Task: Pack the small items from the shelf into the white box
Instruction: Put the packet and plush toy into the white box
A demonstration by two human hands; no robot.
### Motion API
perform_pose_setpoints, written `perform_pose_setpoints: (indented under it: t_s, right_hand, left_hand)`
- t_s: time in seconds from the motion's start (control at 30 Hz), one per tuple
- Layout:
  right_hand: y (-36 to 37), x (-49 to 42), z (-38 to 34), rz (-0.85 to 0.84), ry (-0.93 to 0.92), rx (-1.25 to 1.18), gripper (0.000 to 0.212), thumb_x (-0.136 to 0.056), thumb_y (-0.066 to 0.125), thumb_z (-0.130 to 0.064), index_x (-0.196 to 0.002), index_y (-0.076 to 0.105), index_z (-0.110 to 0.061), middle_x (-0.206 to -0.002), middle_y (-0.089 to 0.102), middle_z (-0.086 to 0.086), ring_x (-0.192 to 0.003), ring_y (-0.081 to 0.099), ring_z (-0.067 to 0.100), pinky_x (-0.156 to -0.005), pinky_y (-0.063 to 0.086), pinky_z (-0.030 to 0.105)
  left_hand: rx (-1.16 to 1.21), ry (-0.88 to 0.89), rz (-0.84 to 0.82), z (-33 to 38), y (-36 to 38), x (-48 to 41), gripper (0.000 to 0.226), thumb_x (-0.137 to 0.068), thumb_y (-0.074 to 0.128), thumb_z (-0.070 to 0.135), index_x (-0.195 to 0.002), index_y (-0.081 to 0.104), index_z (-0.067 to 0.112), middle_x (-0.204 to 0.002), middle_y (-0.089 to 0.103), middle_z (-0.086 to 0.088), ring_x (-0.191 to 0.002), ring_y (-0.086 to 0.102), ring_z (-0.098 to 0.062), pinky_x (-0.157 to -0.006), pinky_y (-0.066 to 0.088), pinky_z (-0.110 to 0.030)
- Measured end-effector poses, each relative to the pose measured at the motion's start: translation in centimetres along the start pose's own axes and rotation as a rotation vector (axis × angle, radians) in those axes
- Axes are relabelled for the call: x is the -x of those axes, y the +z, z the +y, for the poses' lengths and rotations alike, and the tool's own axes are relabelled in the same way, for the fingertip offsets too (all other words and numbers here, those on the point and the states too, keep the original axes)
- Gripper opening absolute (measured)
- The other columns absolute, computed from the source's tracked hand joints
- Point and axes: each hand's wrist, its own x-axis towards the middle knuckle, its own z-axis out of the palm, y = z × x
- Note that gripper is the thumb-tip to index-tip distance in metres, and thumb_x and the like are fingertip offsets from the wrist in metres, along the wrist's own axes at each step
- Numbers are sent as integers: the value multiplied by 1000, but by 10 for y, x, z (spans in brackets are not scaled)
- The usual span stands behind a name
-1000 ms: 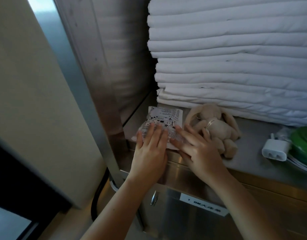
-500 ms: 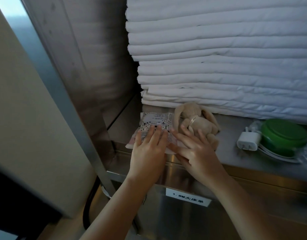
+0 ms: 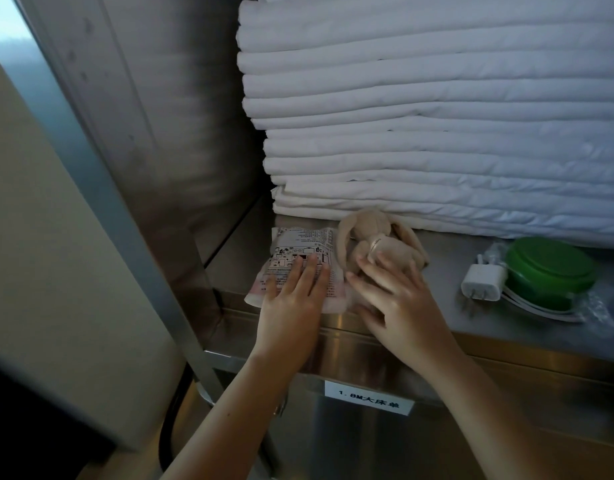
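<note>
A stainless steel shelf stands against a pale wall, and most of it is taken up by a tall stack of folded white sheets pushed to the back. On its front edge is a white label with printed characters.

In front of the stack, off to the right, sits a round green container with its lid on, so I can't see what it holds. It rests on a coiled white cable and crinkled clear plastic.

Towards the left corner lies a beige plush rabbit, long ears flopped, touching the bottom sheets. The right hand rests on it with fingers spread. Just beside it is a flat packet, white with dense black print and a pink lower edge that overhangs the shelf lip. The left hand lies flat on it, fingers straight and together.

A small white charger plug stands just beside the green container.
</note>
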Motion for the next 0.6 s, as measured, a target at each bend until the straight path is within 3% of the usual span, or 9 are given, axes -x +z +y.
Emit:
perform_pose_setpoints:
  t_s: [0.03, 0.1, 0.17, 0.23, 0.33, 0.37, 0.5, 0.6]
  right_hand:
    - [0, -2, 4, 10, 13, 7, 49, -62, 83, -8, -109, 68, -6, -123, 60, 16, -117, 53, 40, -90, 37, 66]
    - [-1, -7, 11, 25, 33, 30, 47, -65, 82, -9, -110, 67, -4, -122, 60, 18, -117, 52, 41, -91, 40, 63]
    - [0, -14, 18, 17, 62, 75, 47, -67, 80, -11, -111, 66, -3, -122, 60, 19, -118, 51, 41, -93, 39, 58]
    - [2, -21, 22, -22, 103, 112, 50, -70, 78, -14, -117, 63, -5, -126, 58, 17, -122, 48, 41, -96, 37, 56]
    - [7, -29, 29, -106, 174, 132, 54, -77, 73, -21, -127, 56, -9, -137, 47, 17, -130, 37, 42, -101, 31, 59]
    - [9, -31, 31, -132, 190, 127, 55, -78, 70, -23, -129, 54, -11, -140, 44, 17, -131, 34, 42, -103, 31, 58]
    - [14, -29, 33, -160, 174, 102, 52, -79, 68, -20, -128, 55, -8, -133, 48, 20, -125, 40, 43, -100, 36, 54]
    - [13, -26, 29, -96, 164, 50, 46, -72, 73, -11, -116, 63, -2, -120, 56, 22, -109, 52, 43, -88, 47, 51]
  left_hand:
    - [-7, -9, -18, 0, 1, -1, 65, -60, 80, 1, -122, 59, 2, -129, 54, -19, -117, 54, -34, -80, 48, -58]
    - [-41, -10, -92, -2, 7, -3, 66, -85, 57, 9, -145, 29, 10, -152, 23, -14, -139, 24, -29, -102, 31, -54]
    - [-53, -21, -123, -6, 13, -6, 62, -95, 35, 12, -149, 5, 17, -157, -2, -6, -143, 0, -23, -111, 16, -49]
    - [-55, -12, -137, -6, 14, -7, 61, -96, 35, 12, -149, 6, 17, -157, -1, -6, -143, 0, -23, -111, 16, -49]
    - [-10, 9, -70, -4, 8, -7, 61, -85, 57, 4, -142, 35, 9, -150, 28, -14, -137, 28, -30, -101, 33, -55]
    - [5, 11, -59, -4, 9, -7, 60, -85, 57, 4, -141, 37, 8, -149, 30, -14, -136, 29, -31, -101, 33, -56]
    - [-41, 6, -162, -8, 12, -8, 62, -95, 36, 10, -149, 6, 16, -156, -2, -6, -143, 0, -24, -111, 14, -49]
    - [-39, -7, -160, -8, 14, -7, 62, -95, 35, 10, -149, 5, 16, -156, -3, -6, -143, -2, -24, -112, 13, -48]
